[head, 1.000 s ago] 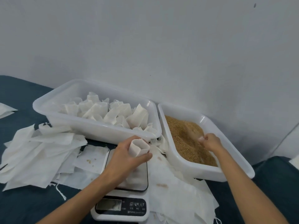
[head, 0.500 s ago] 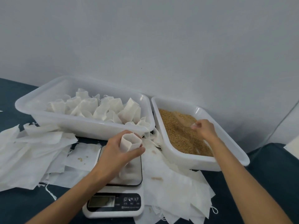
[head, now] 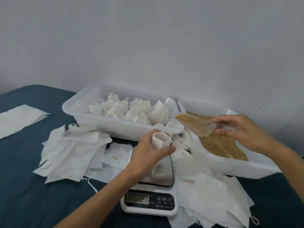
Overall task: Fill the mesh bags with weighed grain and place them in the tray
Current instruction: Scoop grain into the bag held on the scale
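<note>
Left hand (head: 148,152) grips an open mesh bag (head: 160,141) — right hand (head: 238,130) holds a grain-filled scoop (head: 194,125).

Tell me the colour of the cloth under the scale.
Dark teal-blue cloth, seen best in the head view.

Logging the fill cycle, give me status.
Left hand grips open mesh bag over scale. Right hand holds loaded scoop above grain tray. Nothing between.
</note>
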Motion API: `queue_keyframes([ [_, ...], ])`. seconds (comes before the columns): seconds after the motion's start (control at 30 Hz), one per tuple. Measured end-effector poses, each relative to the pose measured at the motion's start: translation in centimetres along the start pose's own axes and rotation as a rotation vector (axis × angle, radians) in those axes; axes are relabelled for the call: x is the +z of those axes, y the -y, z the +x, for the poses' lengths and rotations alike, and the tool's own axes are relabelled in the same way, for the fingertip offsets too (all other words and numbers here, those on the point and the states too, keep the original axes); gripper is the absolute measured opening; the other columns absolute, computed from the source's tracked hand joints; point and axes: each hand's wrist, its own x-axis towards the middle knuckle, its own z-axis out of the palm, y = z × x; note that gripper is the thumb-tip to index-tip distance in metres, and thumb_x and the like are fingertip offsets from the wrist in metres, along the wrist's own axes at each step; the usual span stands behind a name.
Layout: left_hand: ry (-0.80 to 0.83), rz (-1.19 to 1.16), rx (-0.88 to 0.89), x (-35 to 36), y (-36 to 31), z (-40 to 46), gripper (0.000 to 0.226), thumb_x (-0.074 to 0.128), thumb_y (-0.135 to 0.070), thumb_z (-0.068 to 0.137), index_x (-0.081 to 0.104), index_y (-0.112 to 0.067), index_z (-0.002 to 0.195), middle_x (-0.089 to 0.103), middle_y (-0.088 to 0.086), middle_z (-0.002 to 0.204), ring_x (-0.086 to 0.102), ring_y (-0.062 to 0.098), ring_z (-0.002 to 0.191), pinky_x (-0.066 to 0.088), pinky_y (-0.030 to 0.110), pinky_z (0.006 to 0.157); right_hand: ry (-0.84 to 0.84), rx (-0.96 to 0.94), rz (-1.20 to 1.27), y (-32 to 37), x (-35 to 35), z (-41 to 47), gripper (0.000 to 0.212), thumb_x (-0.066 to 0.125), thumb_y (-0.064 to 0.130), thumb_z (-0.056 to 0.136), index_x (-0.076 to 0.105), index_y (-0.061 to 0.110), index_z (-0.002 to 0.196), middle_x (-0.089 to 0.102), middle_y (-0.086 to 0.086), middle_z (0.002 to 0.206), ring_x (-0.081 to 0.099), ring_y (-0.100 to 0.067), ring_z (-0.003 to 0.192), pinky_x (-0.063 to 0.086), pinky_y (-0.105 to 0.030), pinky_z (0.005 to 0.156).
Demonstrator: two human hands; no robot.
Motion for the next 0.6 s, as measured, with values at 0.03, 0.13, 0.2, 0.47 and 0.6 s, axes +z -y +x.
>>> queue_keyframes([
  [0.03,0.006,0.005,-0.006,-0.1,0.0,0.0,0.023,0.087,-0.016,0.084,0.069,-0.021,0.099,0.076,0.004,0.093,0.068,0.012,0.082,0.055,0.030,0.075,0.012,-0.013,-0.023,0.7,0.0,-0.2,0.026,0.072,0.032,0.081,0.075,0.041,0.105,0.073,0.020,0.111,0.066,0.003,0.106,0.046,-0.022,0.087],
  [0.13,0.046,-0.004,-0.027,0.0,0.1,-0.2,0.026,0.087,-0.019,0.084,0.069,-0.023,0.102,0.075,0.007,0.097,0.067,0.012,0.083,0.055,0.029,0.076,-0.002,-0.045,-0.135,2.3,-0.1,-0.7,0.031,0.073,0.032,0.077,0.074,0.039,0.108,0.071,0.029,0.107,0.063,0.009,0.104,0.042,-0.019,0.088],
  [0.2,0.054,0.013,-0.037,0.2,0.2,-0.3,0.027,0.088,-0.020,0.084,0.068,-0.022,0.103,0.074,0.005,0.096,0.066,0.009,0.082,0.054,0.022,0.072,-0.011,-0.045,-0.192,2.9,-0.3,-1.0,0.034,0.076,0.028,0.077,0.073,0.040,0.108,0.071,0.030,0.105,0.062,0.010,0.104,0.042,-0.019,0.090],
  [0.47,0.036,0.022,-0.022,0.5,0.5,-0.4,0.026,0.084,-0.018,0.087,0.069,-0.025,0.107,0.075,-0.015,0.090,0.068,-0.004,0.079,0.048,0.008,0.065,-0.003,-0.046,-0.317,4.1,-0.2,-1.0,0.038,0.080,0.016,0.078,0.074,0.037,0.109,0.071,0.021,0.097,0.059,0.015,0.098,0.044,-0.010,0.084],
  [0.6,0.037,0.019,-0.018,0.6,0.6,-0.3,0.024,0.082,-0.016,0.088,0.070,-0.025,0.107,0.076,-0.016,0.091,0.068,-0.005,0.081,0.047,0.007,0.068,0.012,-0.033,-0.337,4.6,0.0,-0.8,0.036,0.080,0.018,0.080,0.074,0.037,0.110,0.071,0.017,0.095,0.059,0.012,0.097,0.044,-0.017,0.090],
])
